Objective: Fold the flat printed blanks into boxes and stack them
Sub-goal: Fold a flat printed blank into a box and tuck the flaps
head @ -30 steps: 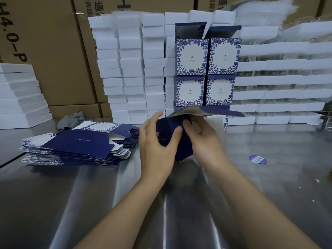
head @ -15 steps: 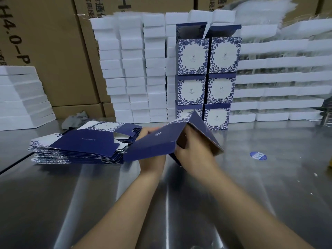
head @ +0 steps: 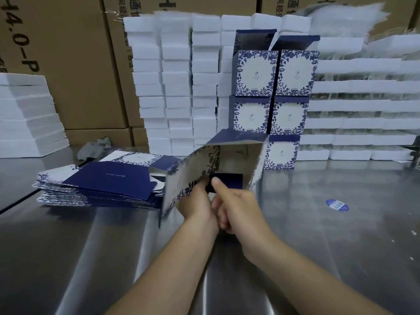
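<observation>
Flap-tucking on half-formed box point(head: 197, 164), mid table point(head: 341, 246).
At left, flat blanks point(head: 109, 178) lay piled; left hand point(head: 196, 204) gripped box's near wall, fingertips hidden inside; right hand point(head: 241, 205) pressed thumb on navy flap point(head: 231, 181), other fingers curled under, out of sight. Imo: hold walls square, seat flap fully b4 letting go. Behind, right, finished boxes point(head: 293, 73) stood stacked; bottom-left one blocked by held box.

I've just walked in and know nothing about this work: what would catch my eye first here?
In the middle, the left hand and right hand hold a half-opened blue-and-white floral cardboard box over the shiny metal table. Behind it, finished floral boxes stand stacked in front of white foam blocks; a pile of flat printed blanks lies to the left.
</observation>
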The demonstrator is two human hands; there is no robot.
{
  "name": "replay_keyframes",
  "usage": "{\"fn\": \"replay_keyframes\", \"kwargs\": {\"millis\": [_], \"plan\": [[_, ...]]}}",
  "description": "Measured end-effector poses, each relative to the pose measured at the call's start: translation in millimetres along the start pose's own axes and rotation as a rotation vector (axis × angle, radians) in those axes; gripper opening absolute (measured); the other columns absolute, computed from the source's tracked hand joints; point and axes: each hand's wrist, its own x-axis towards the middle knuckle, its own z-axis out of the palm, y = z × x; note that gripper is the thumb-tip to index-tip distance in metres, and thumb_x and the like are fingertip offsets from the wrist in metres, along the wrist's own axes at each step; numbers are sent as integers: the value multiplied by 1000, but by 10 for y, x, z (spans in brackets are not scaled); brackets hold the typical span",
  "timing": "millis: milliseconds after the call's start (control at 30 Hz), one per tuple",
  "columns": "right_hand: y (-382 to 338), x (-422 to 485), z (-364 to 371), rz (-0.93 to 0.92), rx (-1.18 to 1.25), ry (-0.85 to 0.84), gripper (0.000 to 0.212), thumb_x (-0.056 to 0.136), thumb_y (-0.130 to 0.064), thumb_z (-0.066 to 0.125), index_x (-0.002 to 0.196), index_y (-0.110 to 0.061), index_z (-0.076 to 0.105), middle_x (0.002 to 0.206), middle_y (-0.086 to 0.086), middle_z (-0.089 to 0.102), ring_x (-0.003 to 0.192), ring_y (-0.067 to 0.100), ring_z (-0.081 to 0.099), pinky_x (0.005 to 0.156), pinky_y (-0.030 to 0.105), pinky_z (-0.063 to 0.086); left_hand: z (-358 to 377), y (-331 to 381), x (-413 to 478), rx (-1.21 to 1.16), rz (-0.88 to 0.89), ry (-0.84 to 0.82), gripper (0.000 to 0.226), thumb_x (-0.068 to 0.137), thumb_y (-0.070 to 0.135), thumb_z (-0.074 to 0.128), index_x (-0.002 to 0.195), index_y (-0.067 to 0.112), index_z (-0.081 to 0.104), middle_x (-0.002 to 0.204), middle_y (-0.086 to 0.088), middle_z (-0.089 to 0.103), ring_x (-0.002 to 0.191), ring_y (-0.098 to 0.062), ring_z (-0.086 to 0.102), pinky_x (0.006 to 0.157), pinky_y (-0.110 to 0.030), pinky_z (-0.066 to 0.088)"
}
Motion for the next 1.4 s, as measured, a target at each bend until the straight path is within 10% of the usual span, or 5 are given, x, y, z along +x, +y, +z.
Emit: {"fn": "replay_keyframes", "kwargs": {"millis": [200, 667, 967, 1300, 1400], "plan": [[33, 55, -98, 193, 83, 65, 58, 101, -43, 64, 48, -18, 62, 47, 4, 43, 39, 13, 41, 45, 24, 25, 34, -93, -100, 18, -81, -192, 41, 109, 31, 53, 72, 13, 50, 33, 9, 50, 24, -8, 49, 28, -17, 37], [59, 127, -110, 197, 297, 178, 36, 103, -17, 60, 68, -12, 54, 47, -2, 40, 36, 9, 33, 36, 17, 24, 158, -156, -115, -79, -73, -168, 15, 96, 23, 73, 98, 8, 67, 58, -7, 66, 41, -18, 61, 40, -24, 49], [56, 130, -114, 190, 213, 158, 40, 97, -27, 66, 60, -18, 53, 43, -3, 43, 37, 13, 38, 43, 19, 31, 184, -198, -122, 260, -62, -284, 79, 104, 50, 41, 31, 19, 49, 41, 3, 41, 34, -15, 37, 43, -19, 27], [68, 171, -143, 84, 162, 123, 38, 105, -22, 55, 68, -15, 55, 45, -7, 50, 39, 9, 44, 38, 17, 31, 160, -130, -26, 77, 20, -272, 52, 109, 54, 40, 90, 17, 71, 57, 0, 69, 42, -14, 62, 40, -20, 43], [62, 194, -178, 99, 127, 124, 19, 100, -28, 68, 94, -11, 63, 74, 6, 69, 57, 13, 60, 49, 21, 41, 141, -116, 9, 113, 79, -217, 48, 112, 43, 38, 99, 13, 72, 76, -6, 78, 59, -21, 74, 49, -27, 54]]}}
